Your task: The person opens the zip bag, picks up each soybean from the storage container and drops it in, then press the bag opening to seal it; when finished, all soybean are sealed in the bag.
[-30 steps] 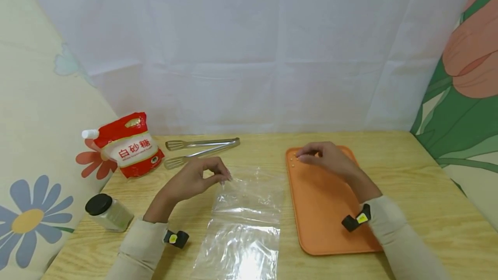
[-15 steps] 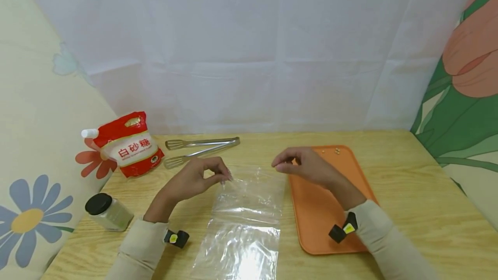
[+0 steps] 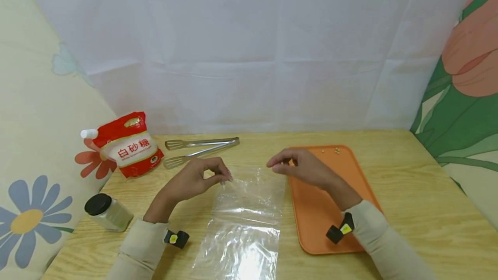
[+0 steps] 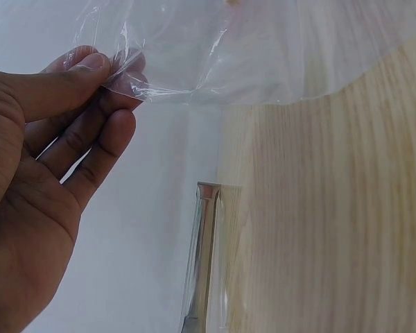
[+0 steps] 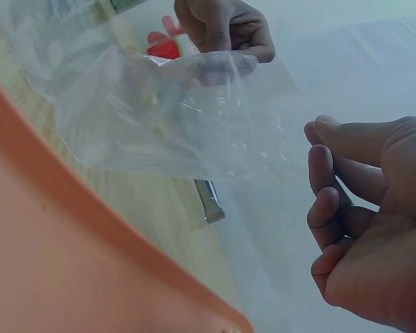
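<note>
My left hand (image 3: 194, 180) pinches the upper left corner of a clear plastic zip bag (image 3: 249, 217) between thumb and fingers. The bag's upper part is raised, while its lower part lies on the table. A few small yellowish bits (image 5: 163, 129) show through the film in the right wrist view. My right hand (image 3: 307, 167) hovers at the bag's upper right edge, over the left rim of an orange tray (image 3: 327, 219). Its thumb and index fingertips (image 5: 322, 127) meet; I cannot tell if something tiny is between them. Several small pale bits (image 3: 337, 151) lie at the tray's far end.
Behind the left hand lie metal tongs (image 3: 210, 143), spread apart. A red and white sugar pouch (image 3: 134, 148) leans at the back left. A glass jar with a black lid (image 3: 113, 213) lies tilted at the left edge. White cloth (image 3: 249, 55) hangs along the table's back.
My right hand has moved left from the tray's far left corner to the bag's edge, uncovering the pale bits at the tray's far end. The left hand and bag have stayed put.
</note>
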Tool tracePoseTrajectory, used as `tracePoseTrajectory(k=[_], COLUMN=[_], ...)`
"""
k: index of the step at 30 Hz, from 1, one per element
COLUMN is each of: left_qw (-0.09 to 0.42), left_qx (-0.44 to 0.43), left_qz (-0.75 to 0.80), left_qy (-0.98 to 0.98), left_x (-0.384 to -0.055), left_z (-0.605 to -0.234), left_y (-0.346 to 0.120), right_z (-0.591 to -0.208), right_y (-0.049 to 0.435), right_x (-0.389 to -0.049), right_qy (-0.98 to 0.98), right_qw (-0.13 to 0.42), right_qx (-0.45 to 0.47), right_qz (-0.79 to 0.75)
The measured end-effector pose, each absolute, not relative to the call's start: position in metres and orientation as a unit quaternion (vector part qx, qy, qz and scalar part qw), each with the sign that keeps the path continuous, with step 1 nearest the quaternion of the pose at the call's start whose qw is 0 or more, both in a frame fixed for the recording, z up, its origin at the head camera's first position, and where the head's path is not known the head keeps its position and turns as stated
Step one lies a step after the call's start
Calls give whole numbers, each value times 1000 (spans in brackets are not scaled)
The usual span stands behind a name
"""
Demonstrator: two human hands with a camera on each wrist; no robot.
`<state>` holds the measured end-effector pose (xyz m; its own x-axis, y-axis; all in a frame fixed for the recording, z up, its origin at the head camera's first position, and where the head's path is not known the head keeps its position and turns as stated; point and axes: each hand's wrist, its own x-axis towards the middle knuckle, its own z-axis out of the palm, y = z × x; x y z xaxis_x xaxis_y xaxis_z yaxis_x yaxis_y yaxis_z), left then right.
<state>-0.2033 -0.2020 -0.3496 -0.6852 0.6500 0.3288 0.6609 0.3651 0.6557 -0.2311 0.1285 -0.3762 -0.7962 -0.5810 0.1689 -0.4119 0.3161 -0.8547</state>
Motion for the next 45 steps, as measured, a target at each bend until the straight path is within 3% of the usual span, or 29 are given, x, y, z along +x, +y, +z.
tracePoseTrajectory(k=[18,29,45], left_qw=[12,-6,-3], left_qx=[-399,-387,-402], left_qz=[-399,-402,-396], left_qy=[-825,-830,-826], left_x=[-204,-220,-221], left_z=[-350,-372,-371], left_y=[-202,-212,-213], right_z=[-366,-395,-413], right_y=[202,240,247], right_x=[-251,-266,-268], right_qy=[838,842,875], right_qw=[-18,34,98], right_qx=[-211,-154,-169], right_qz=[-504,-516,-442])
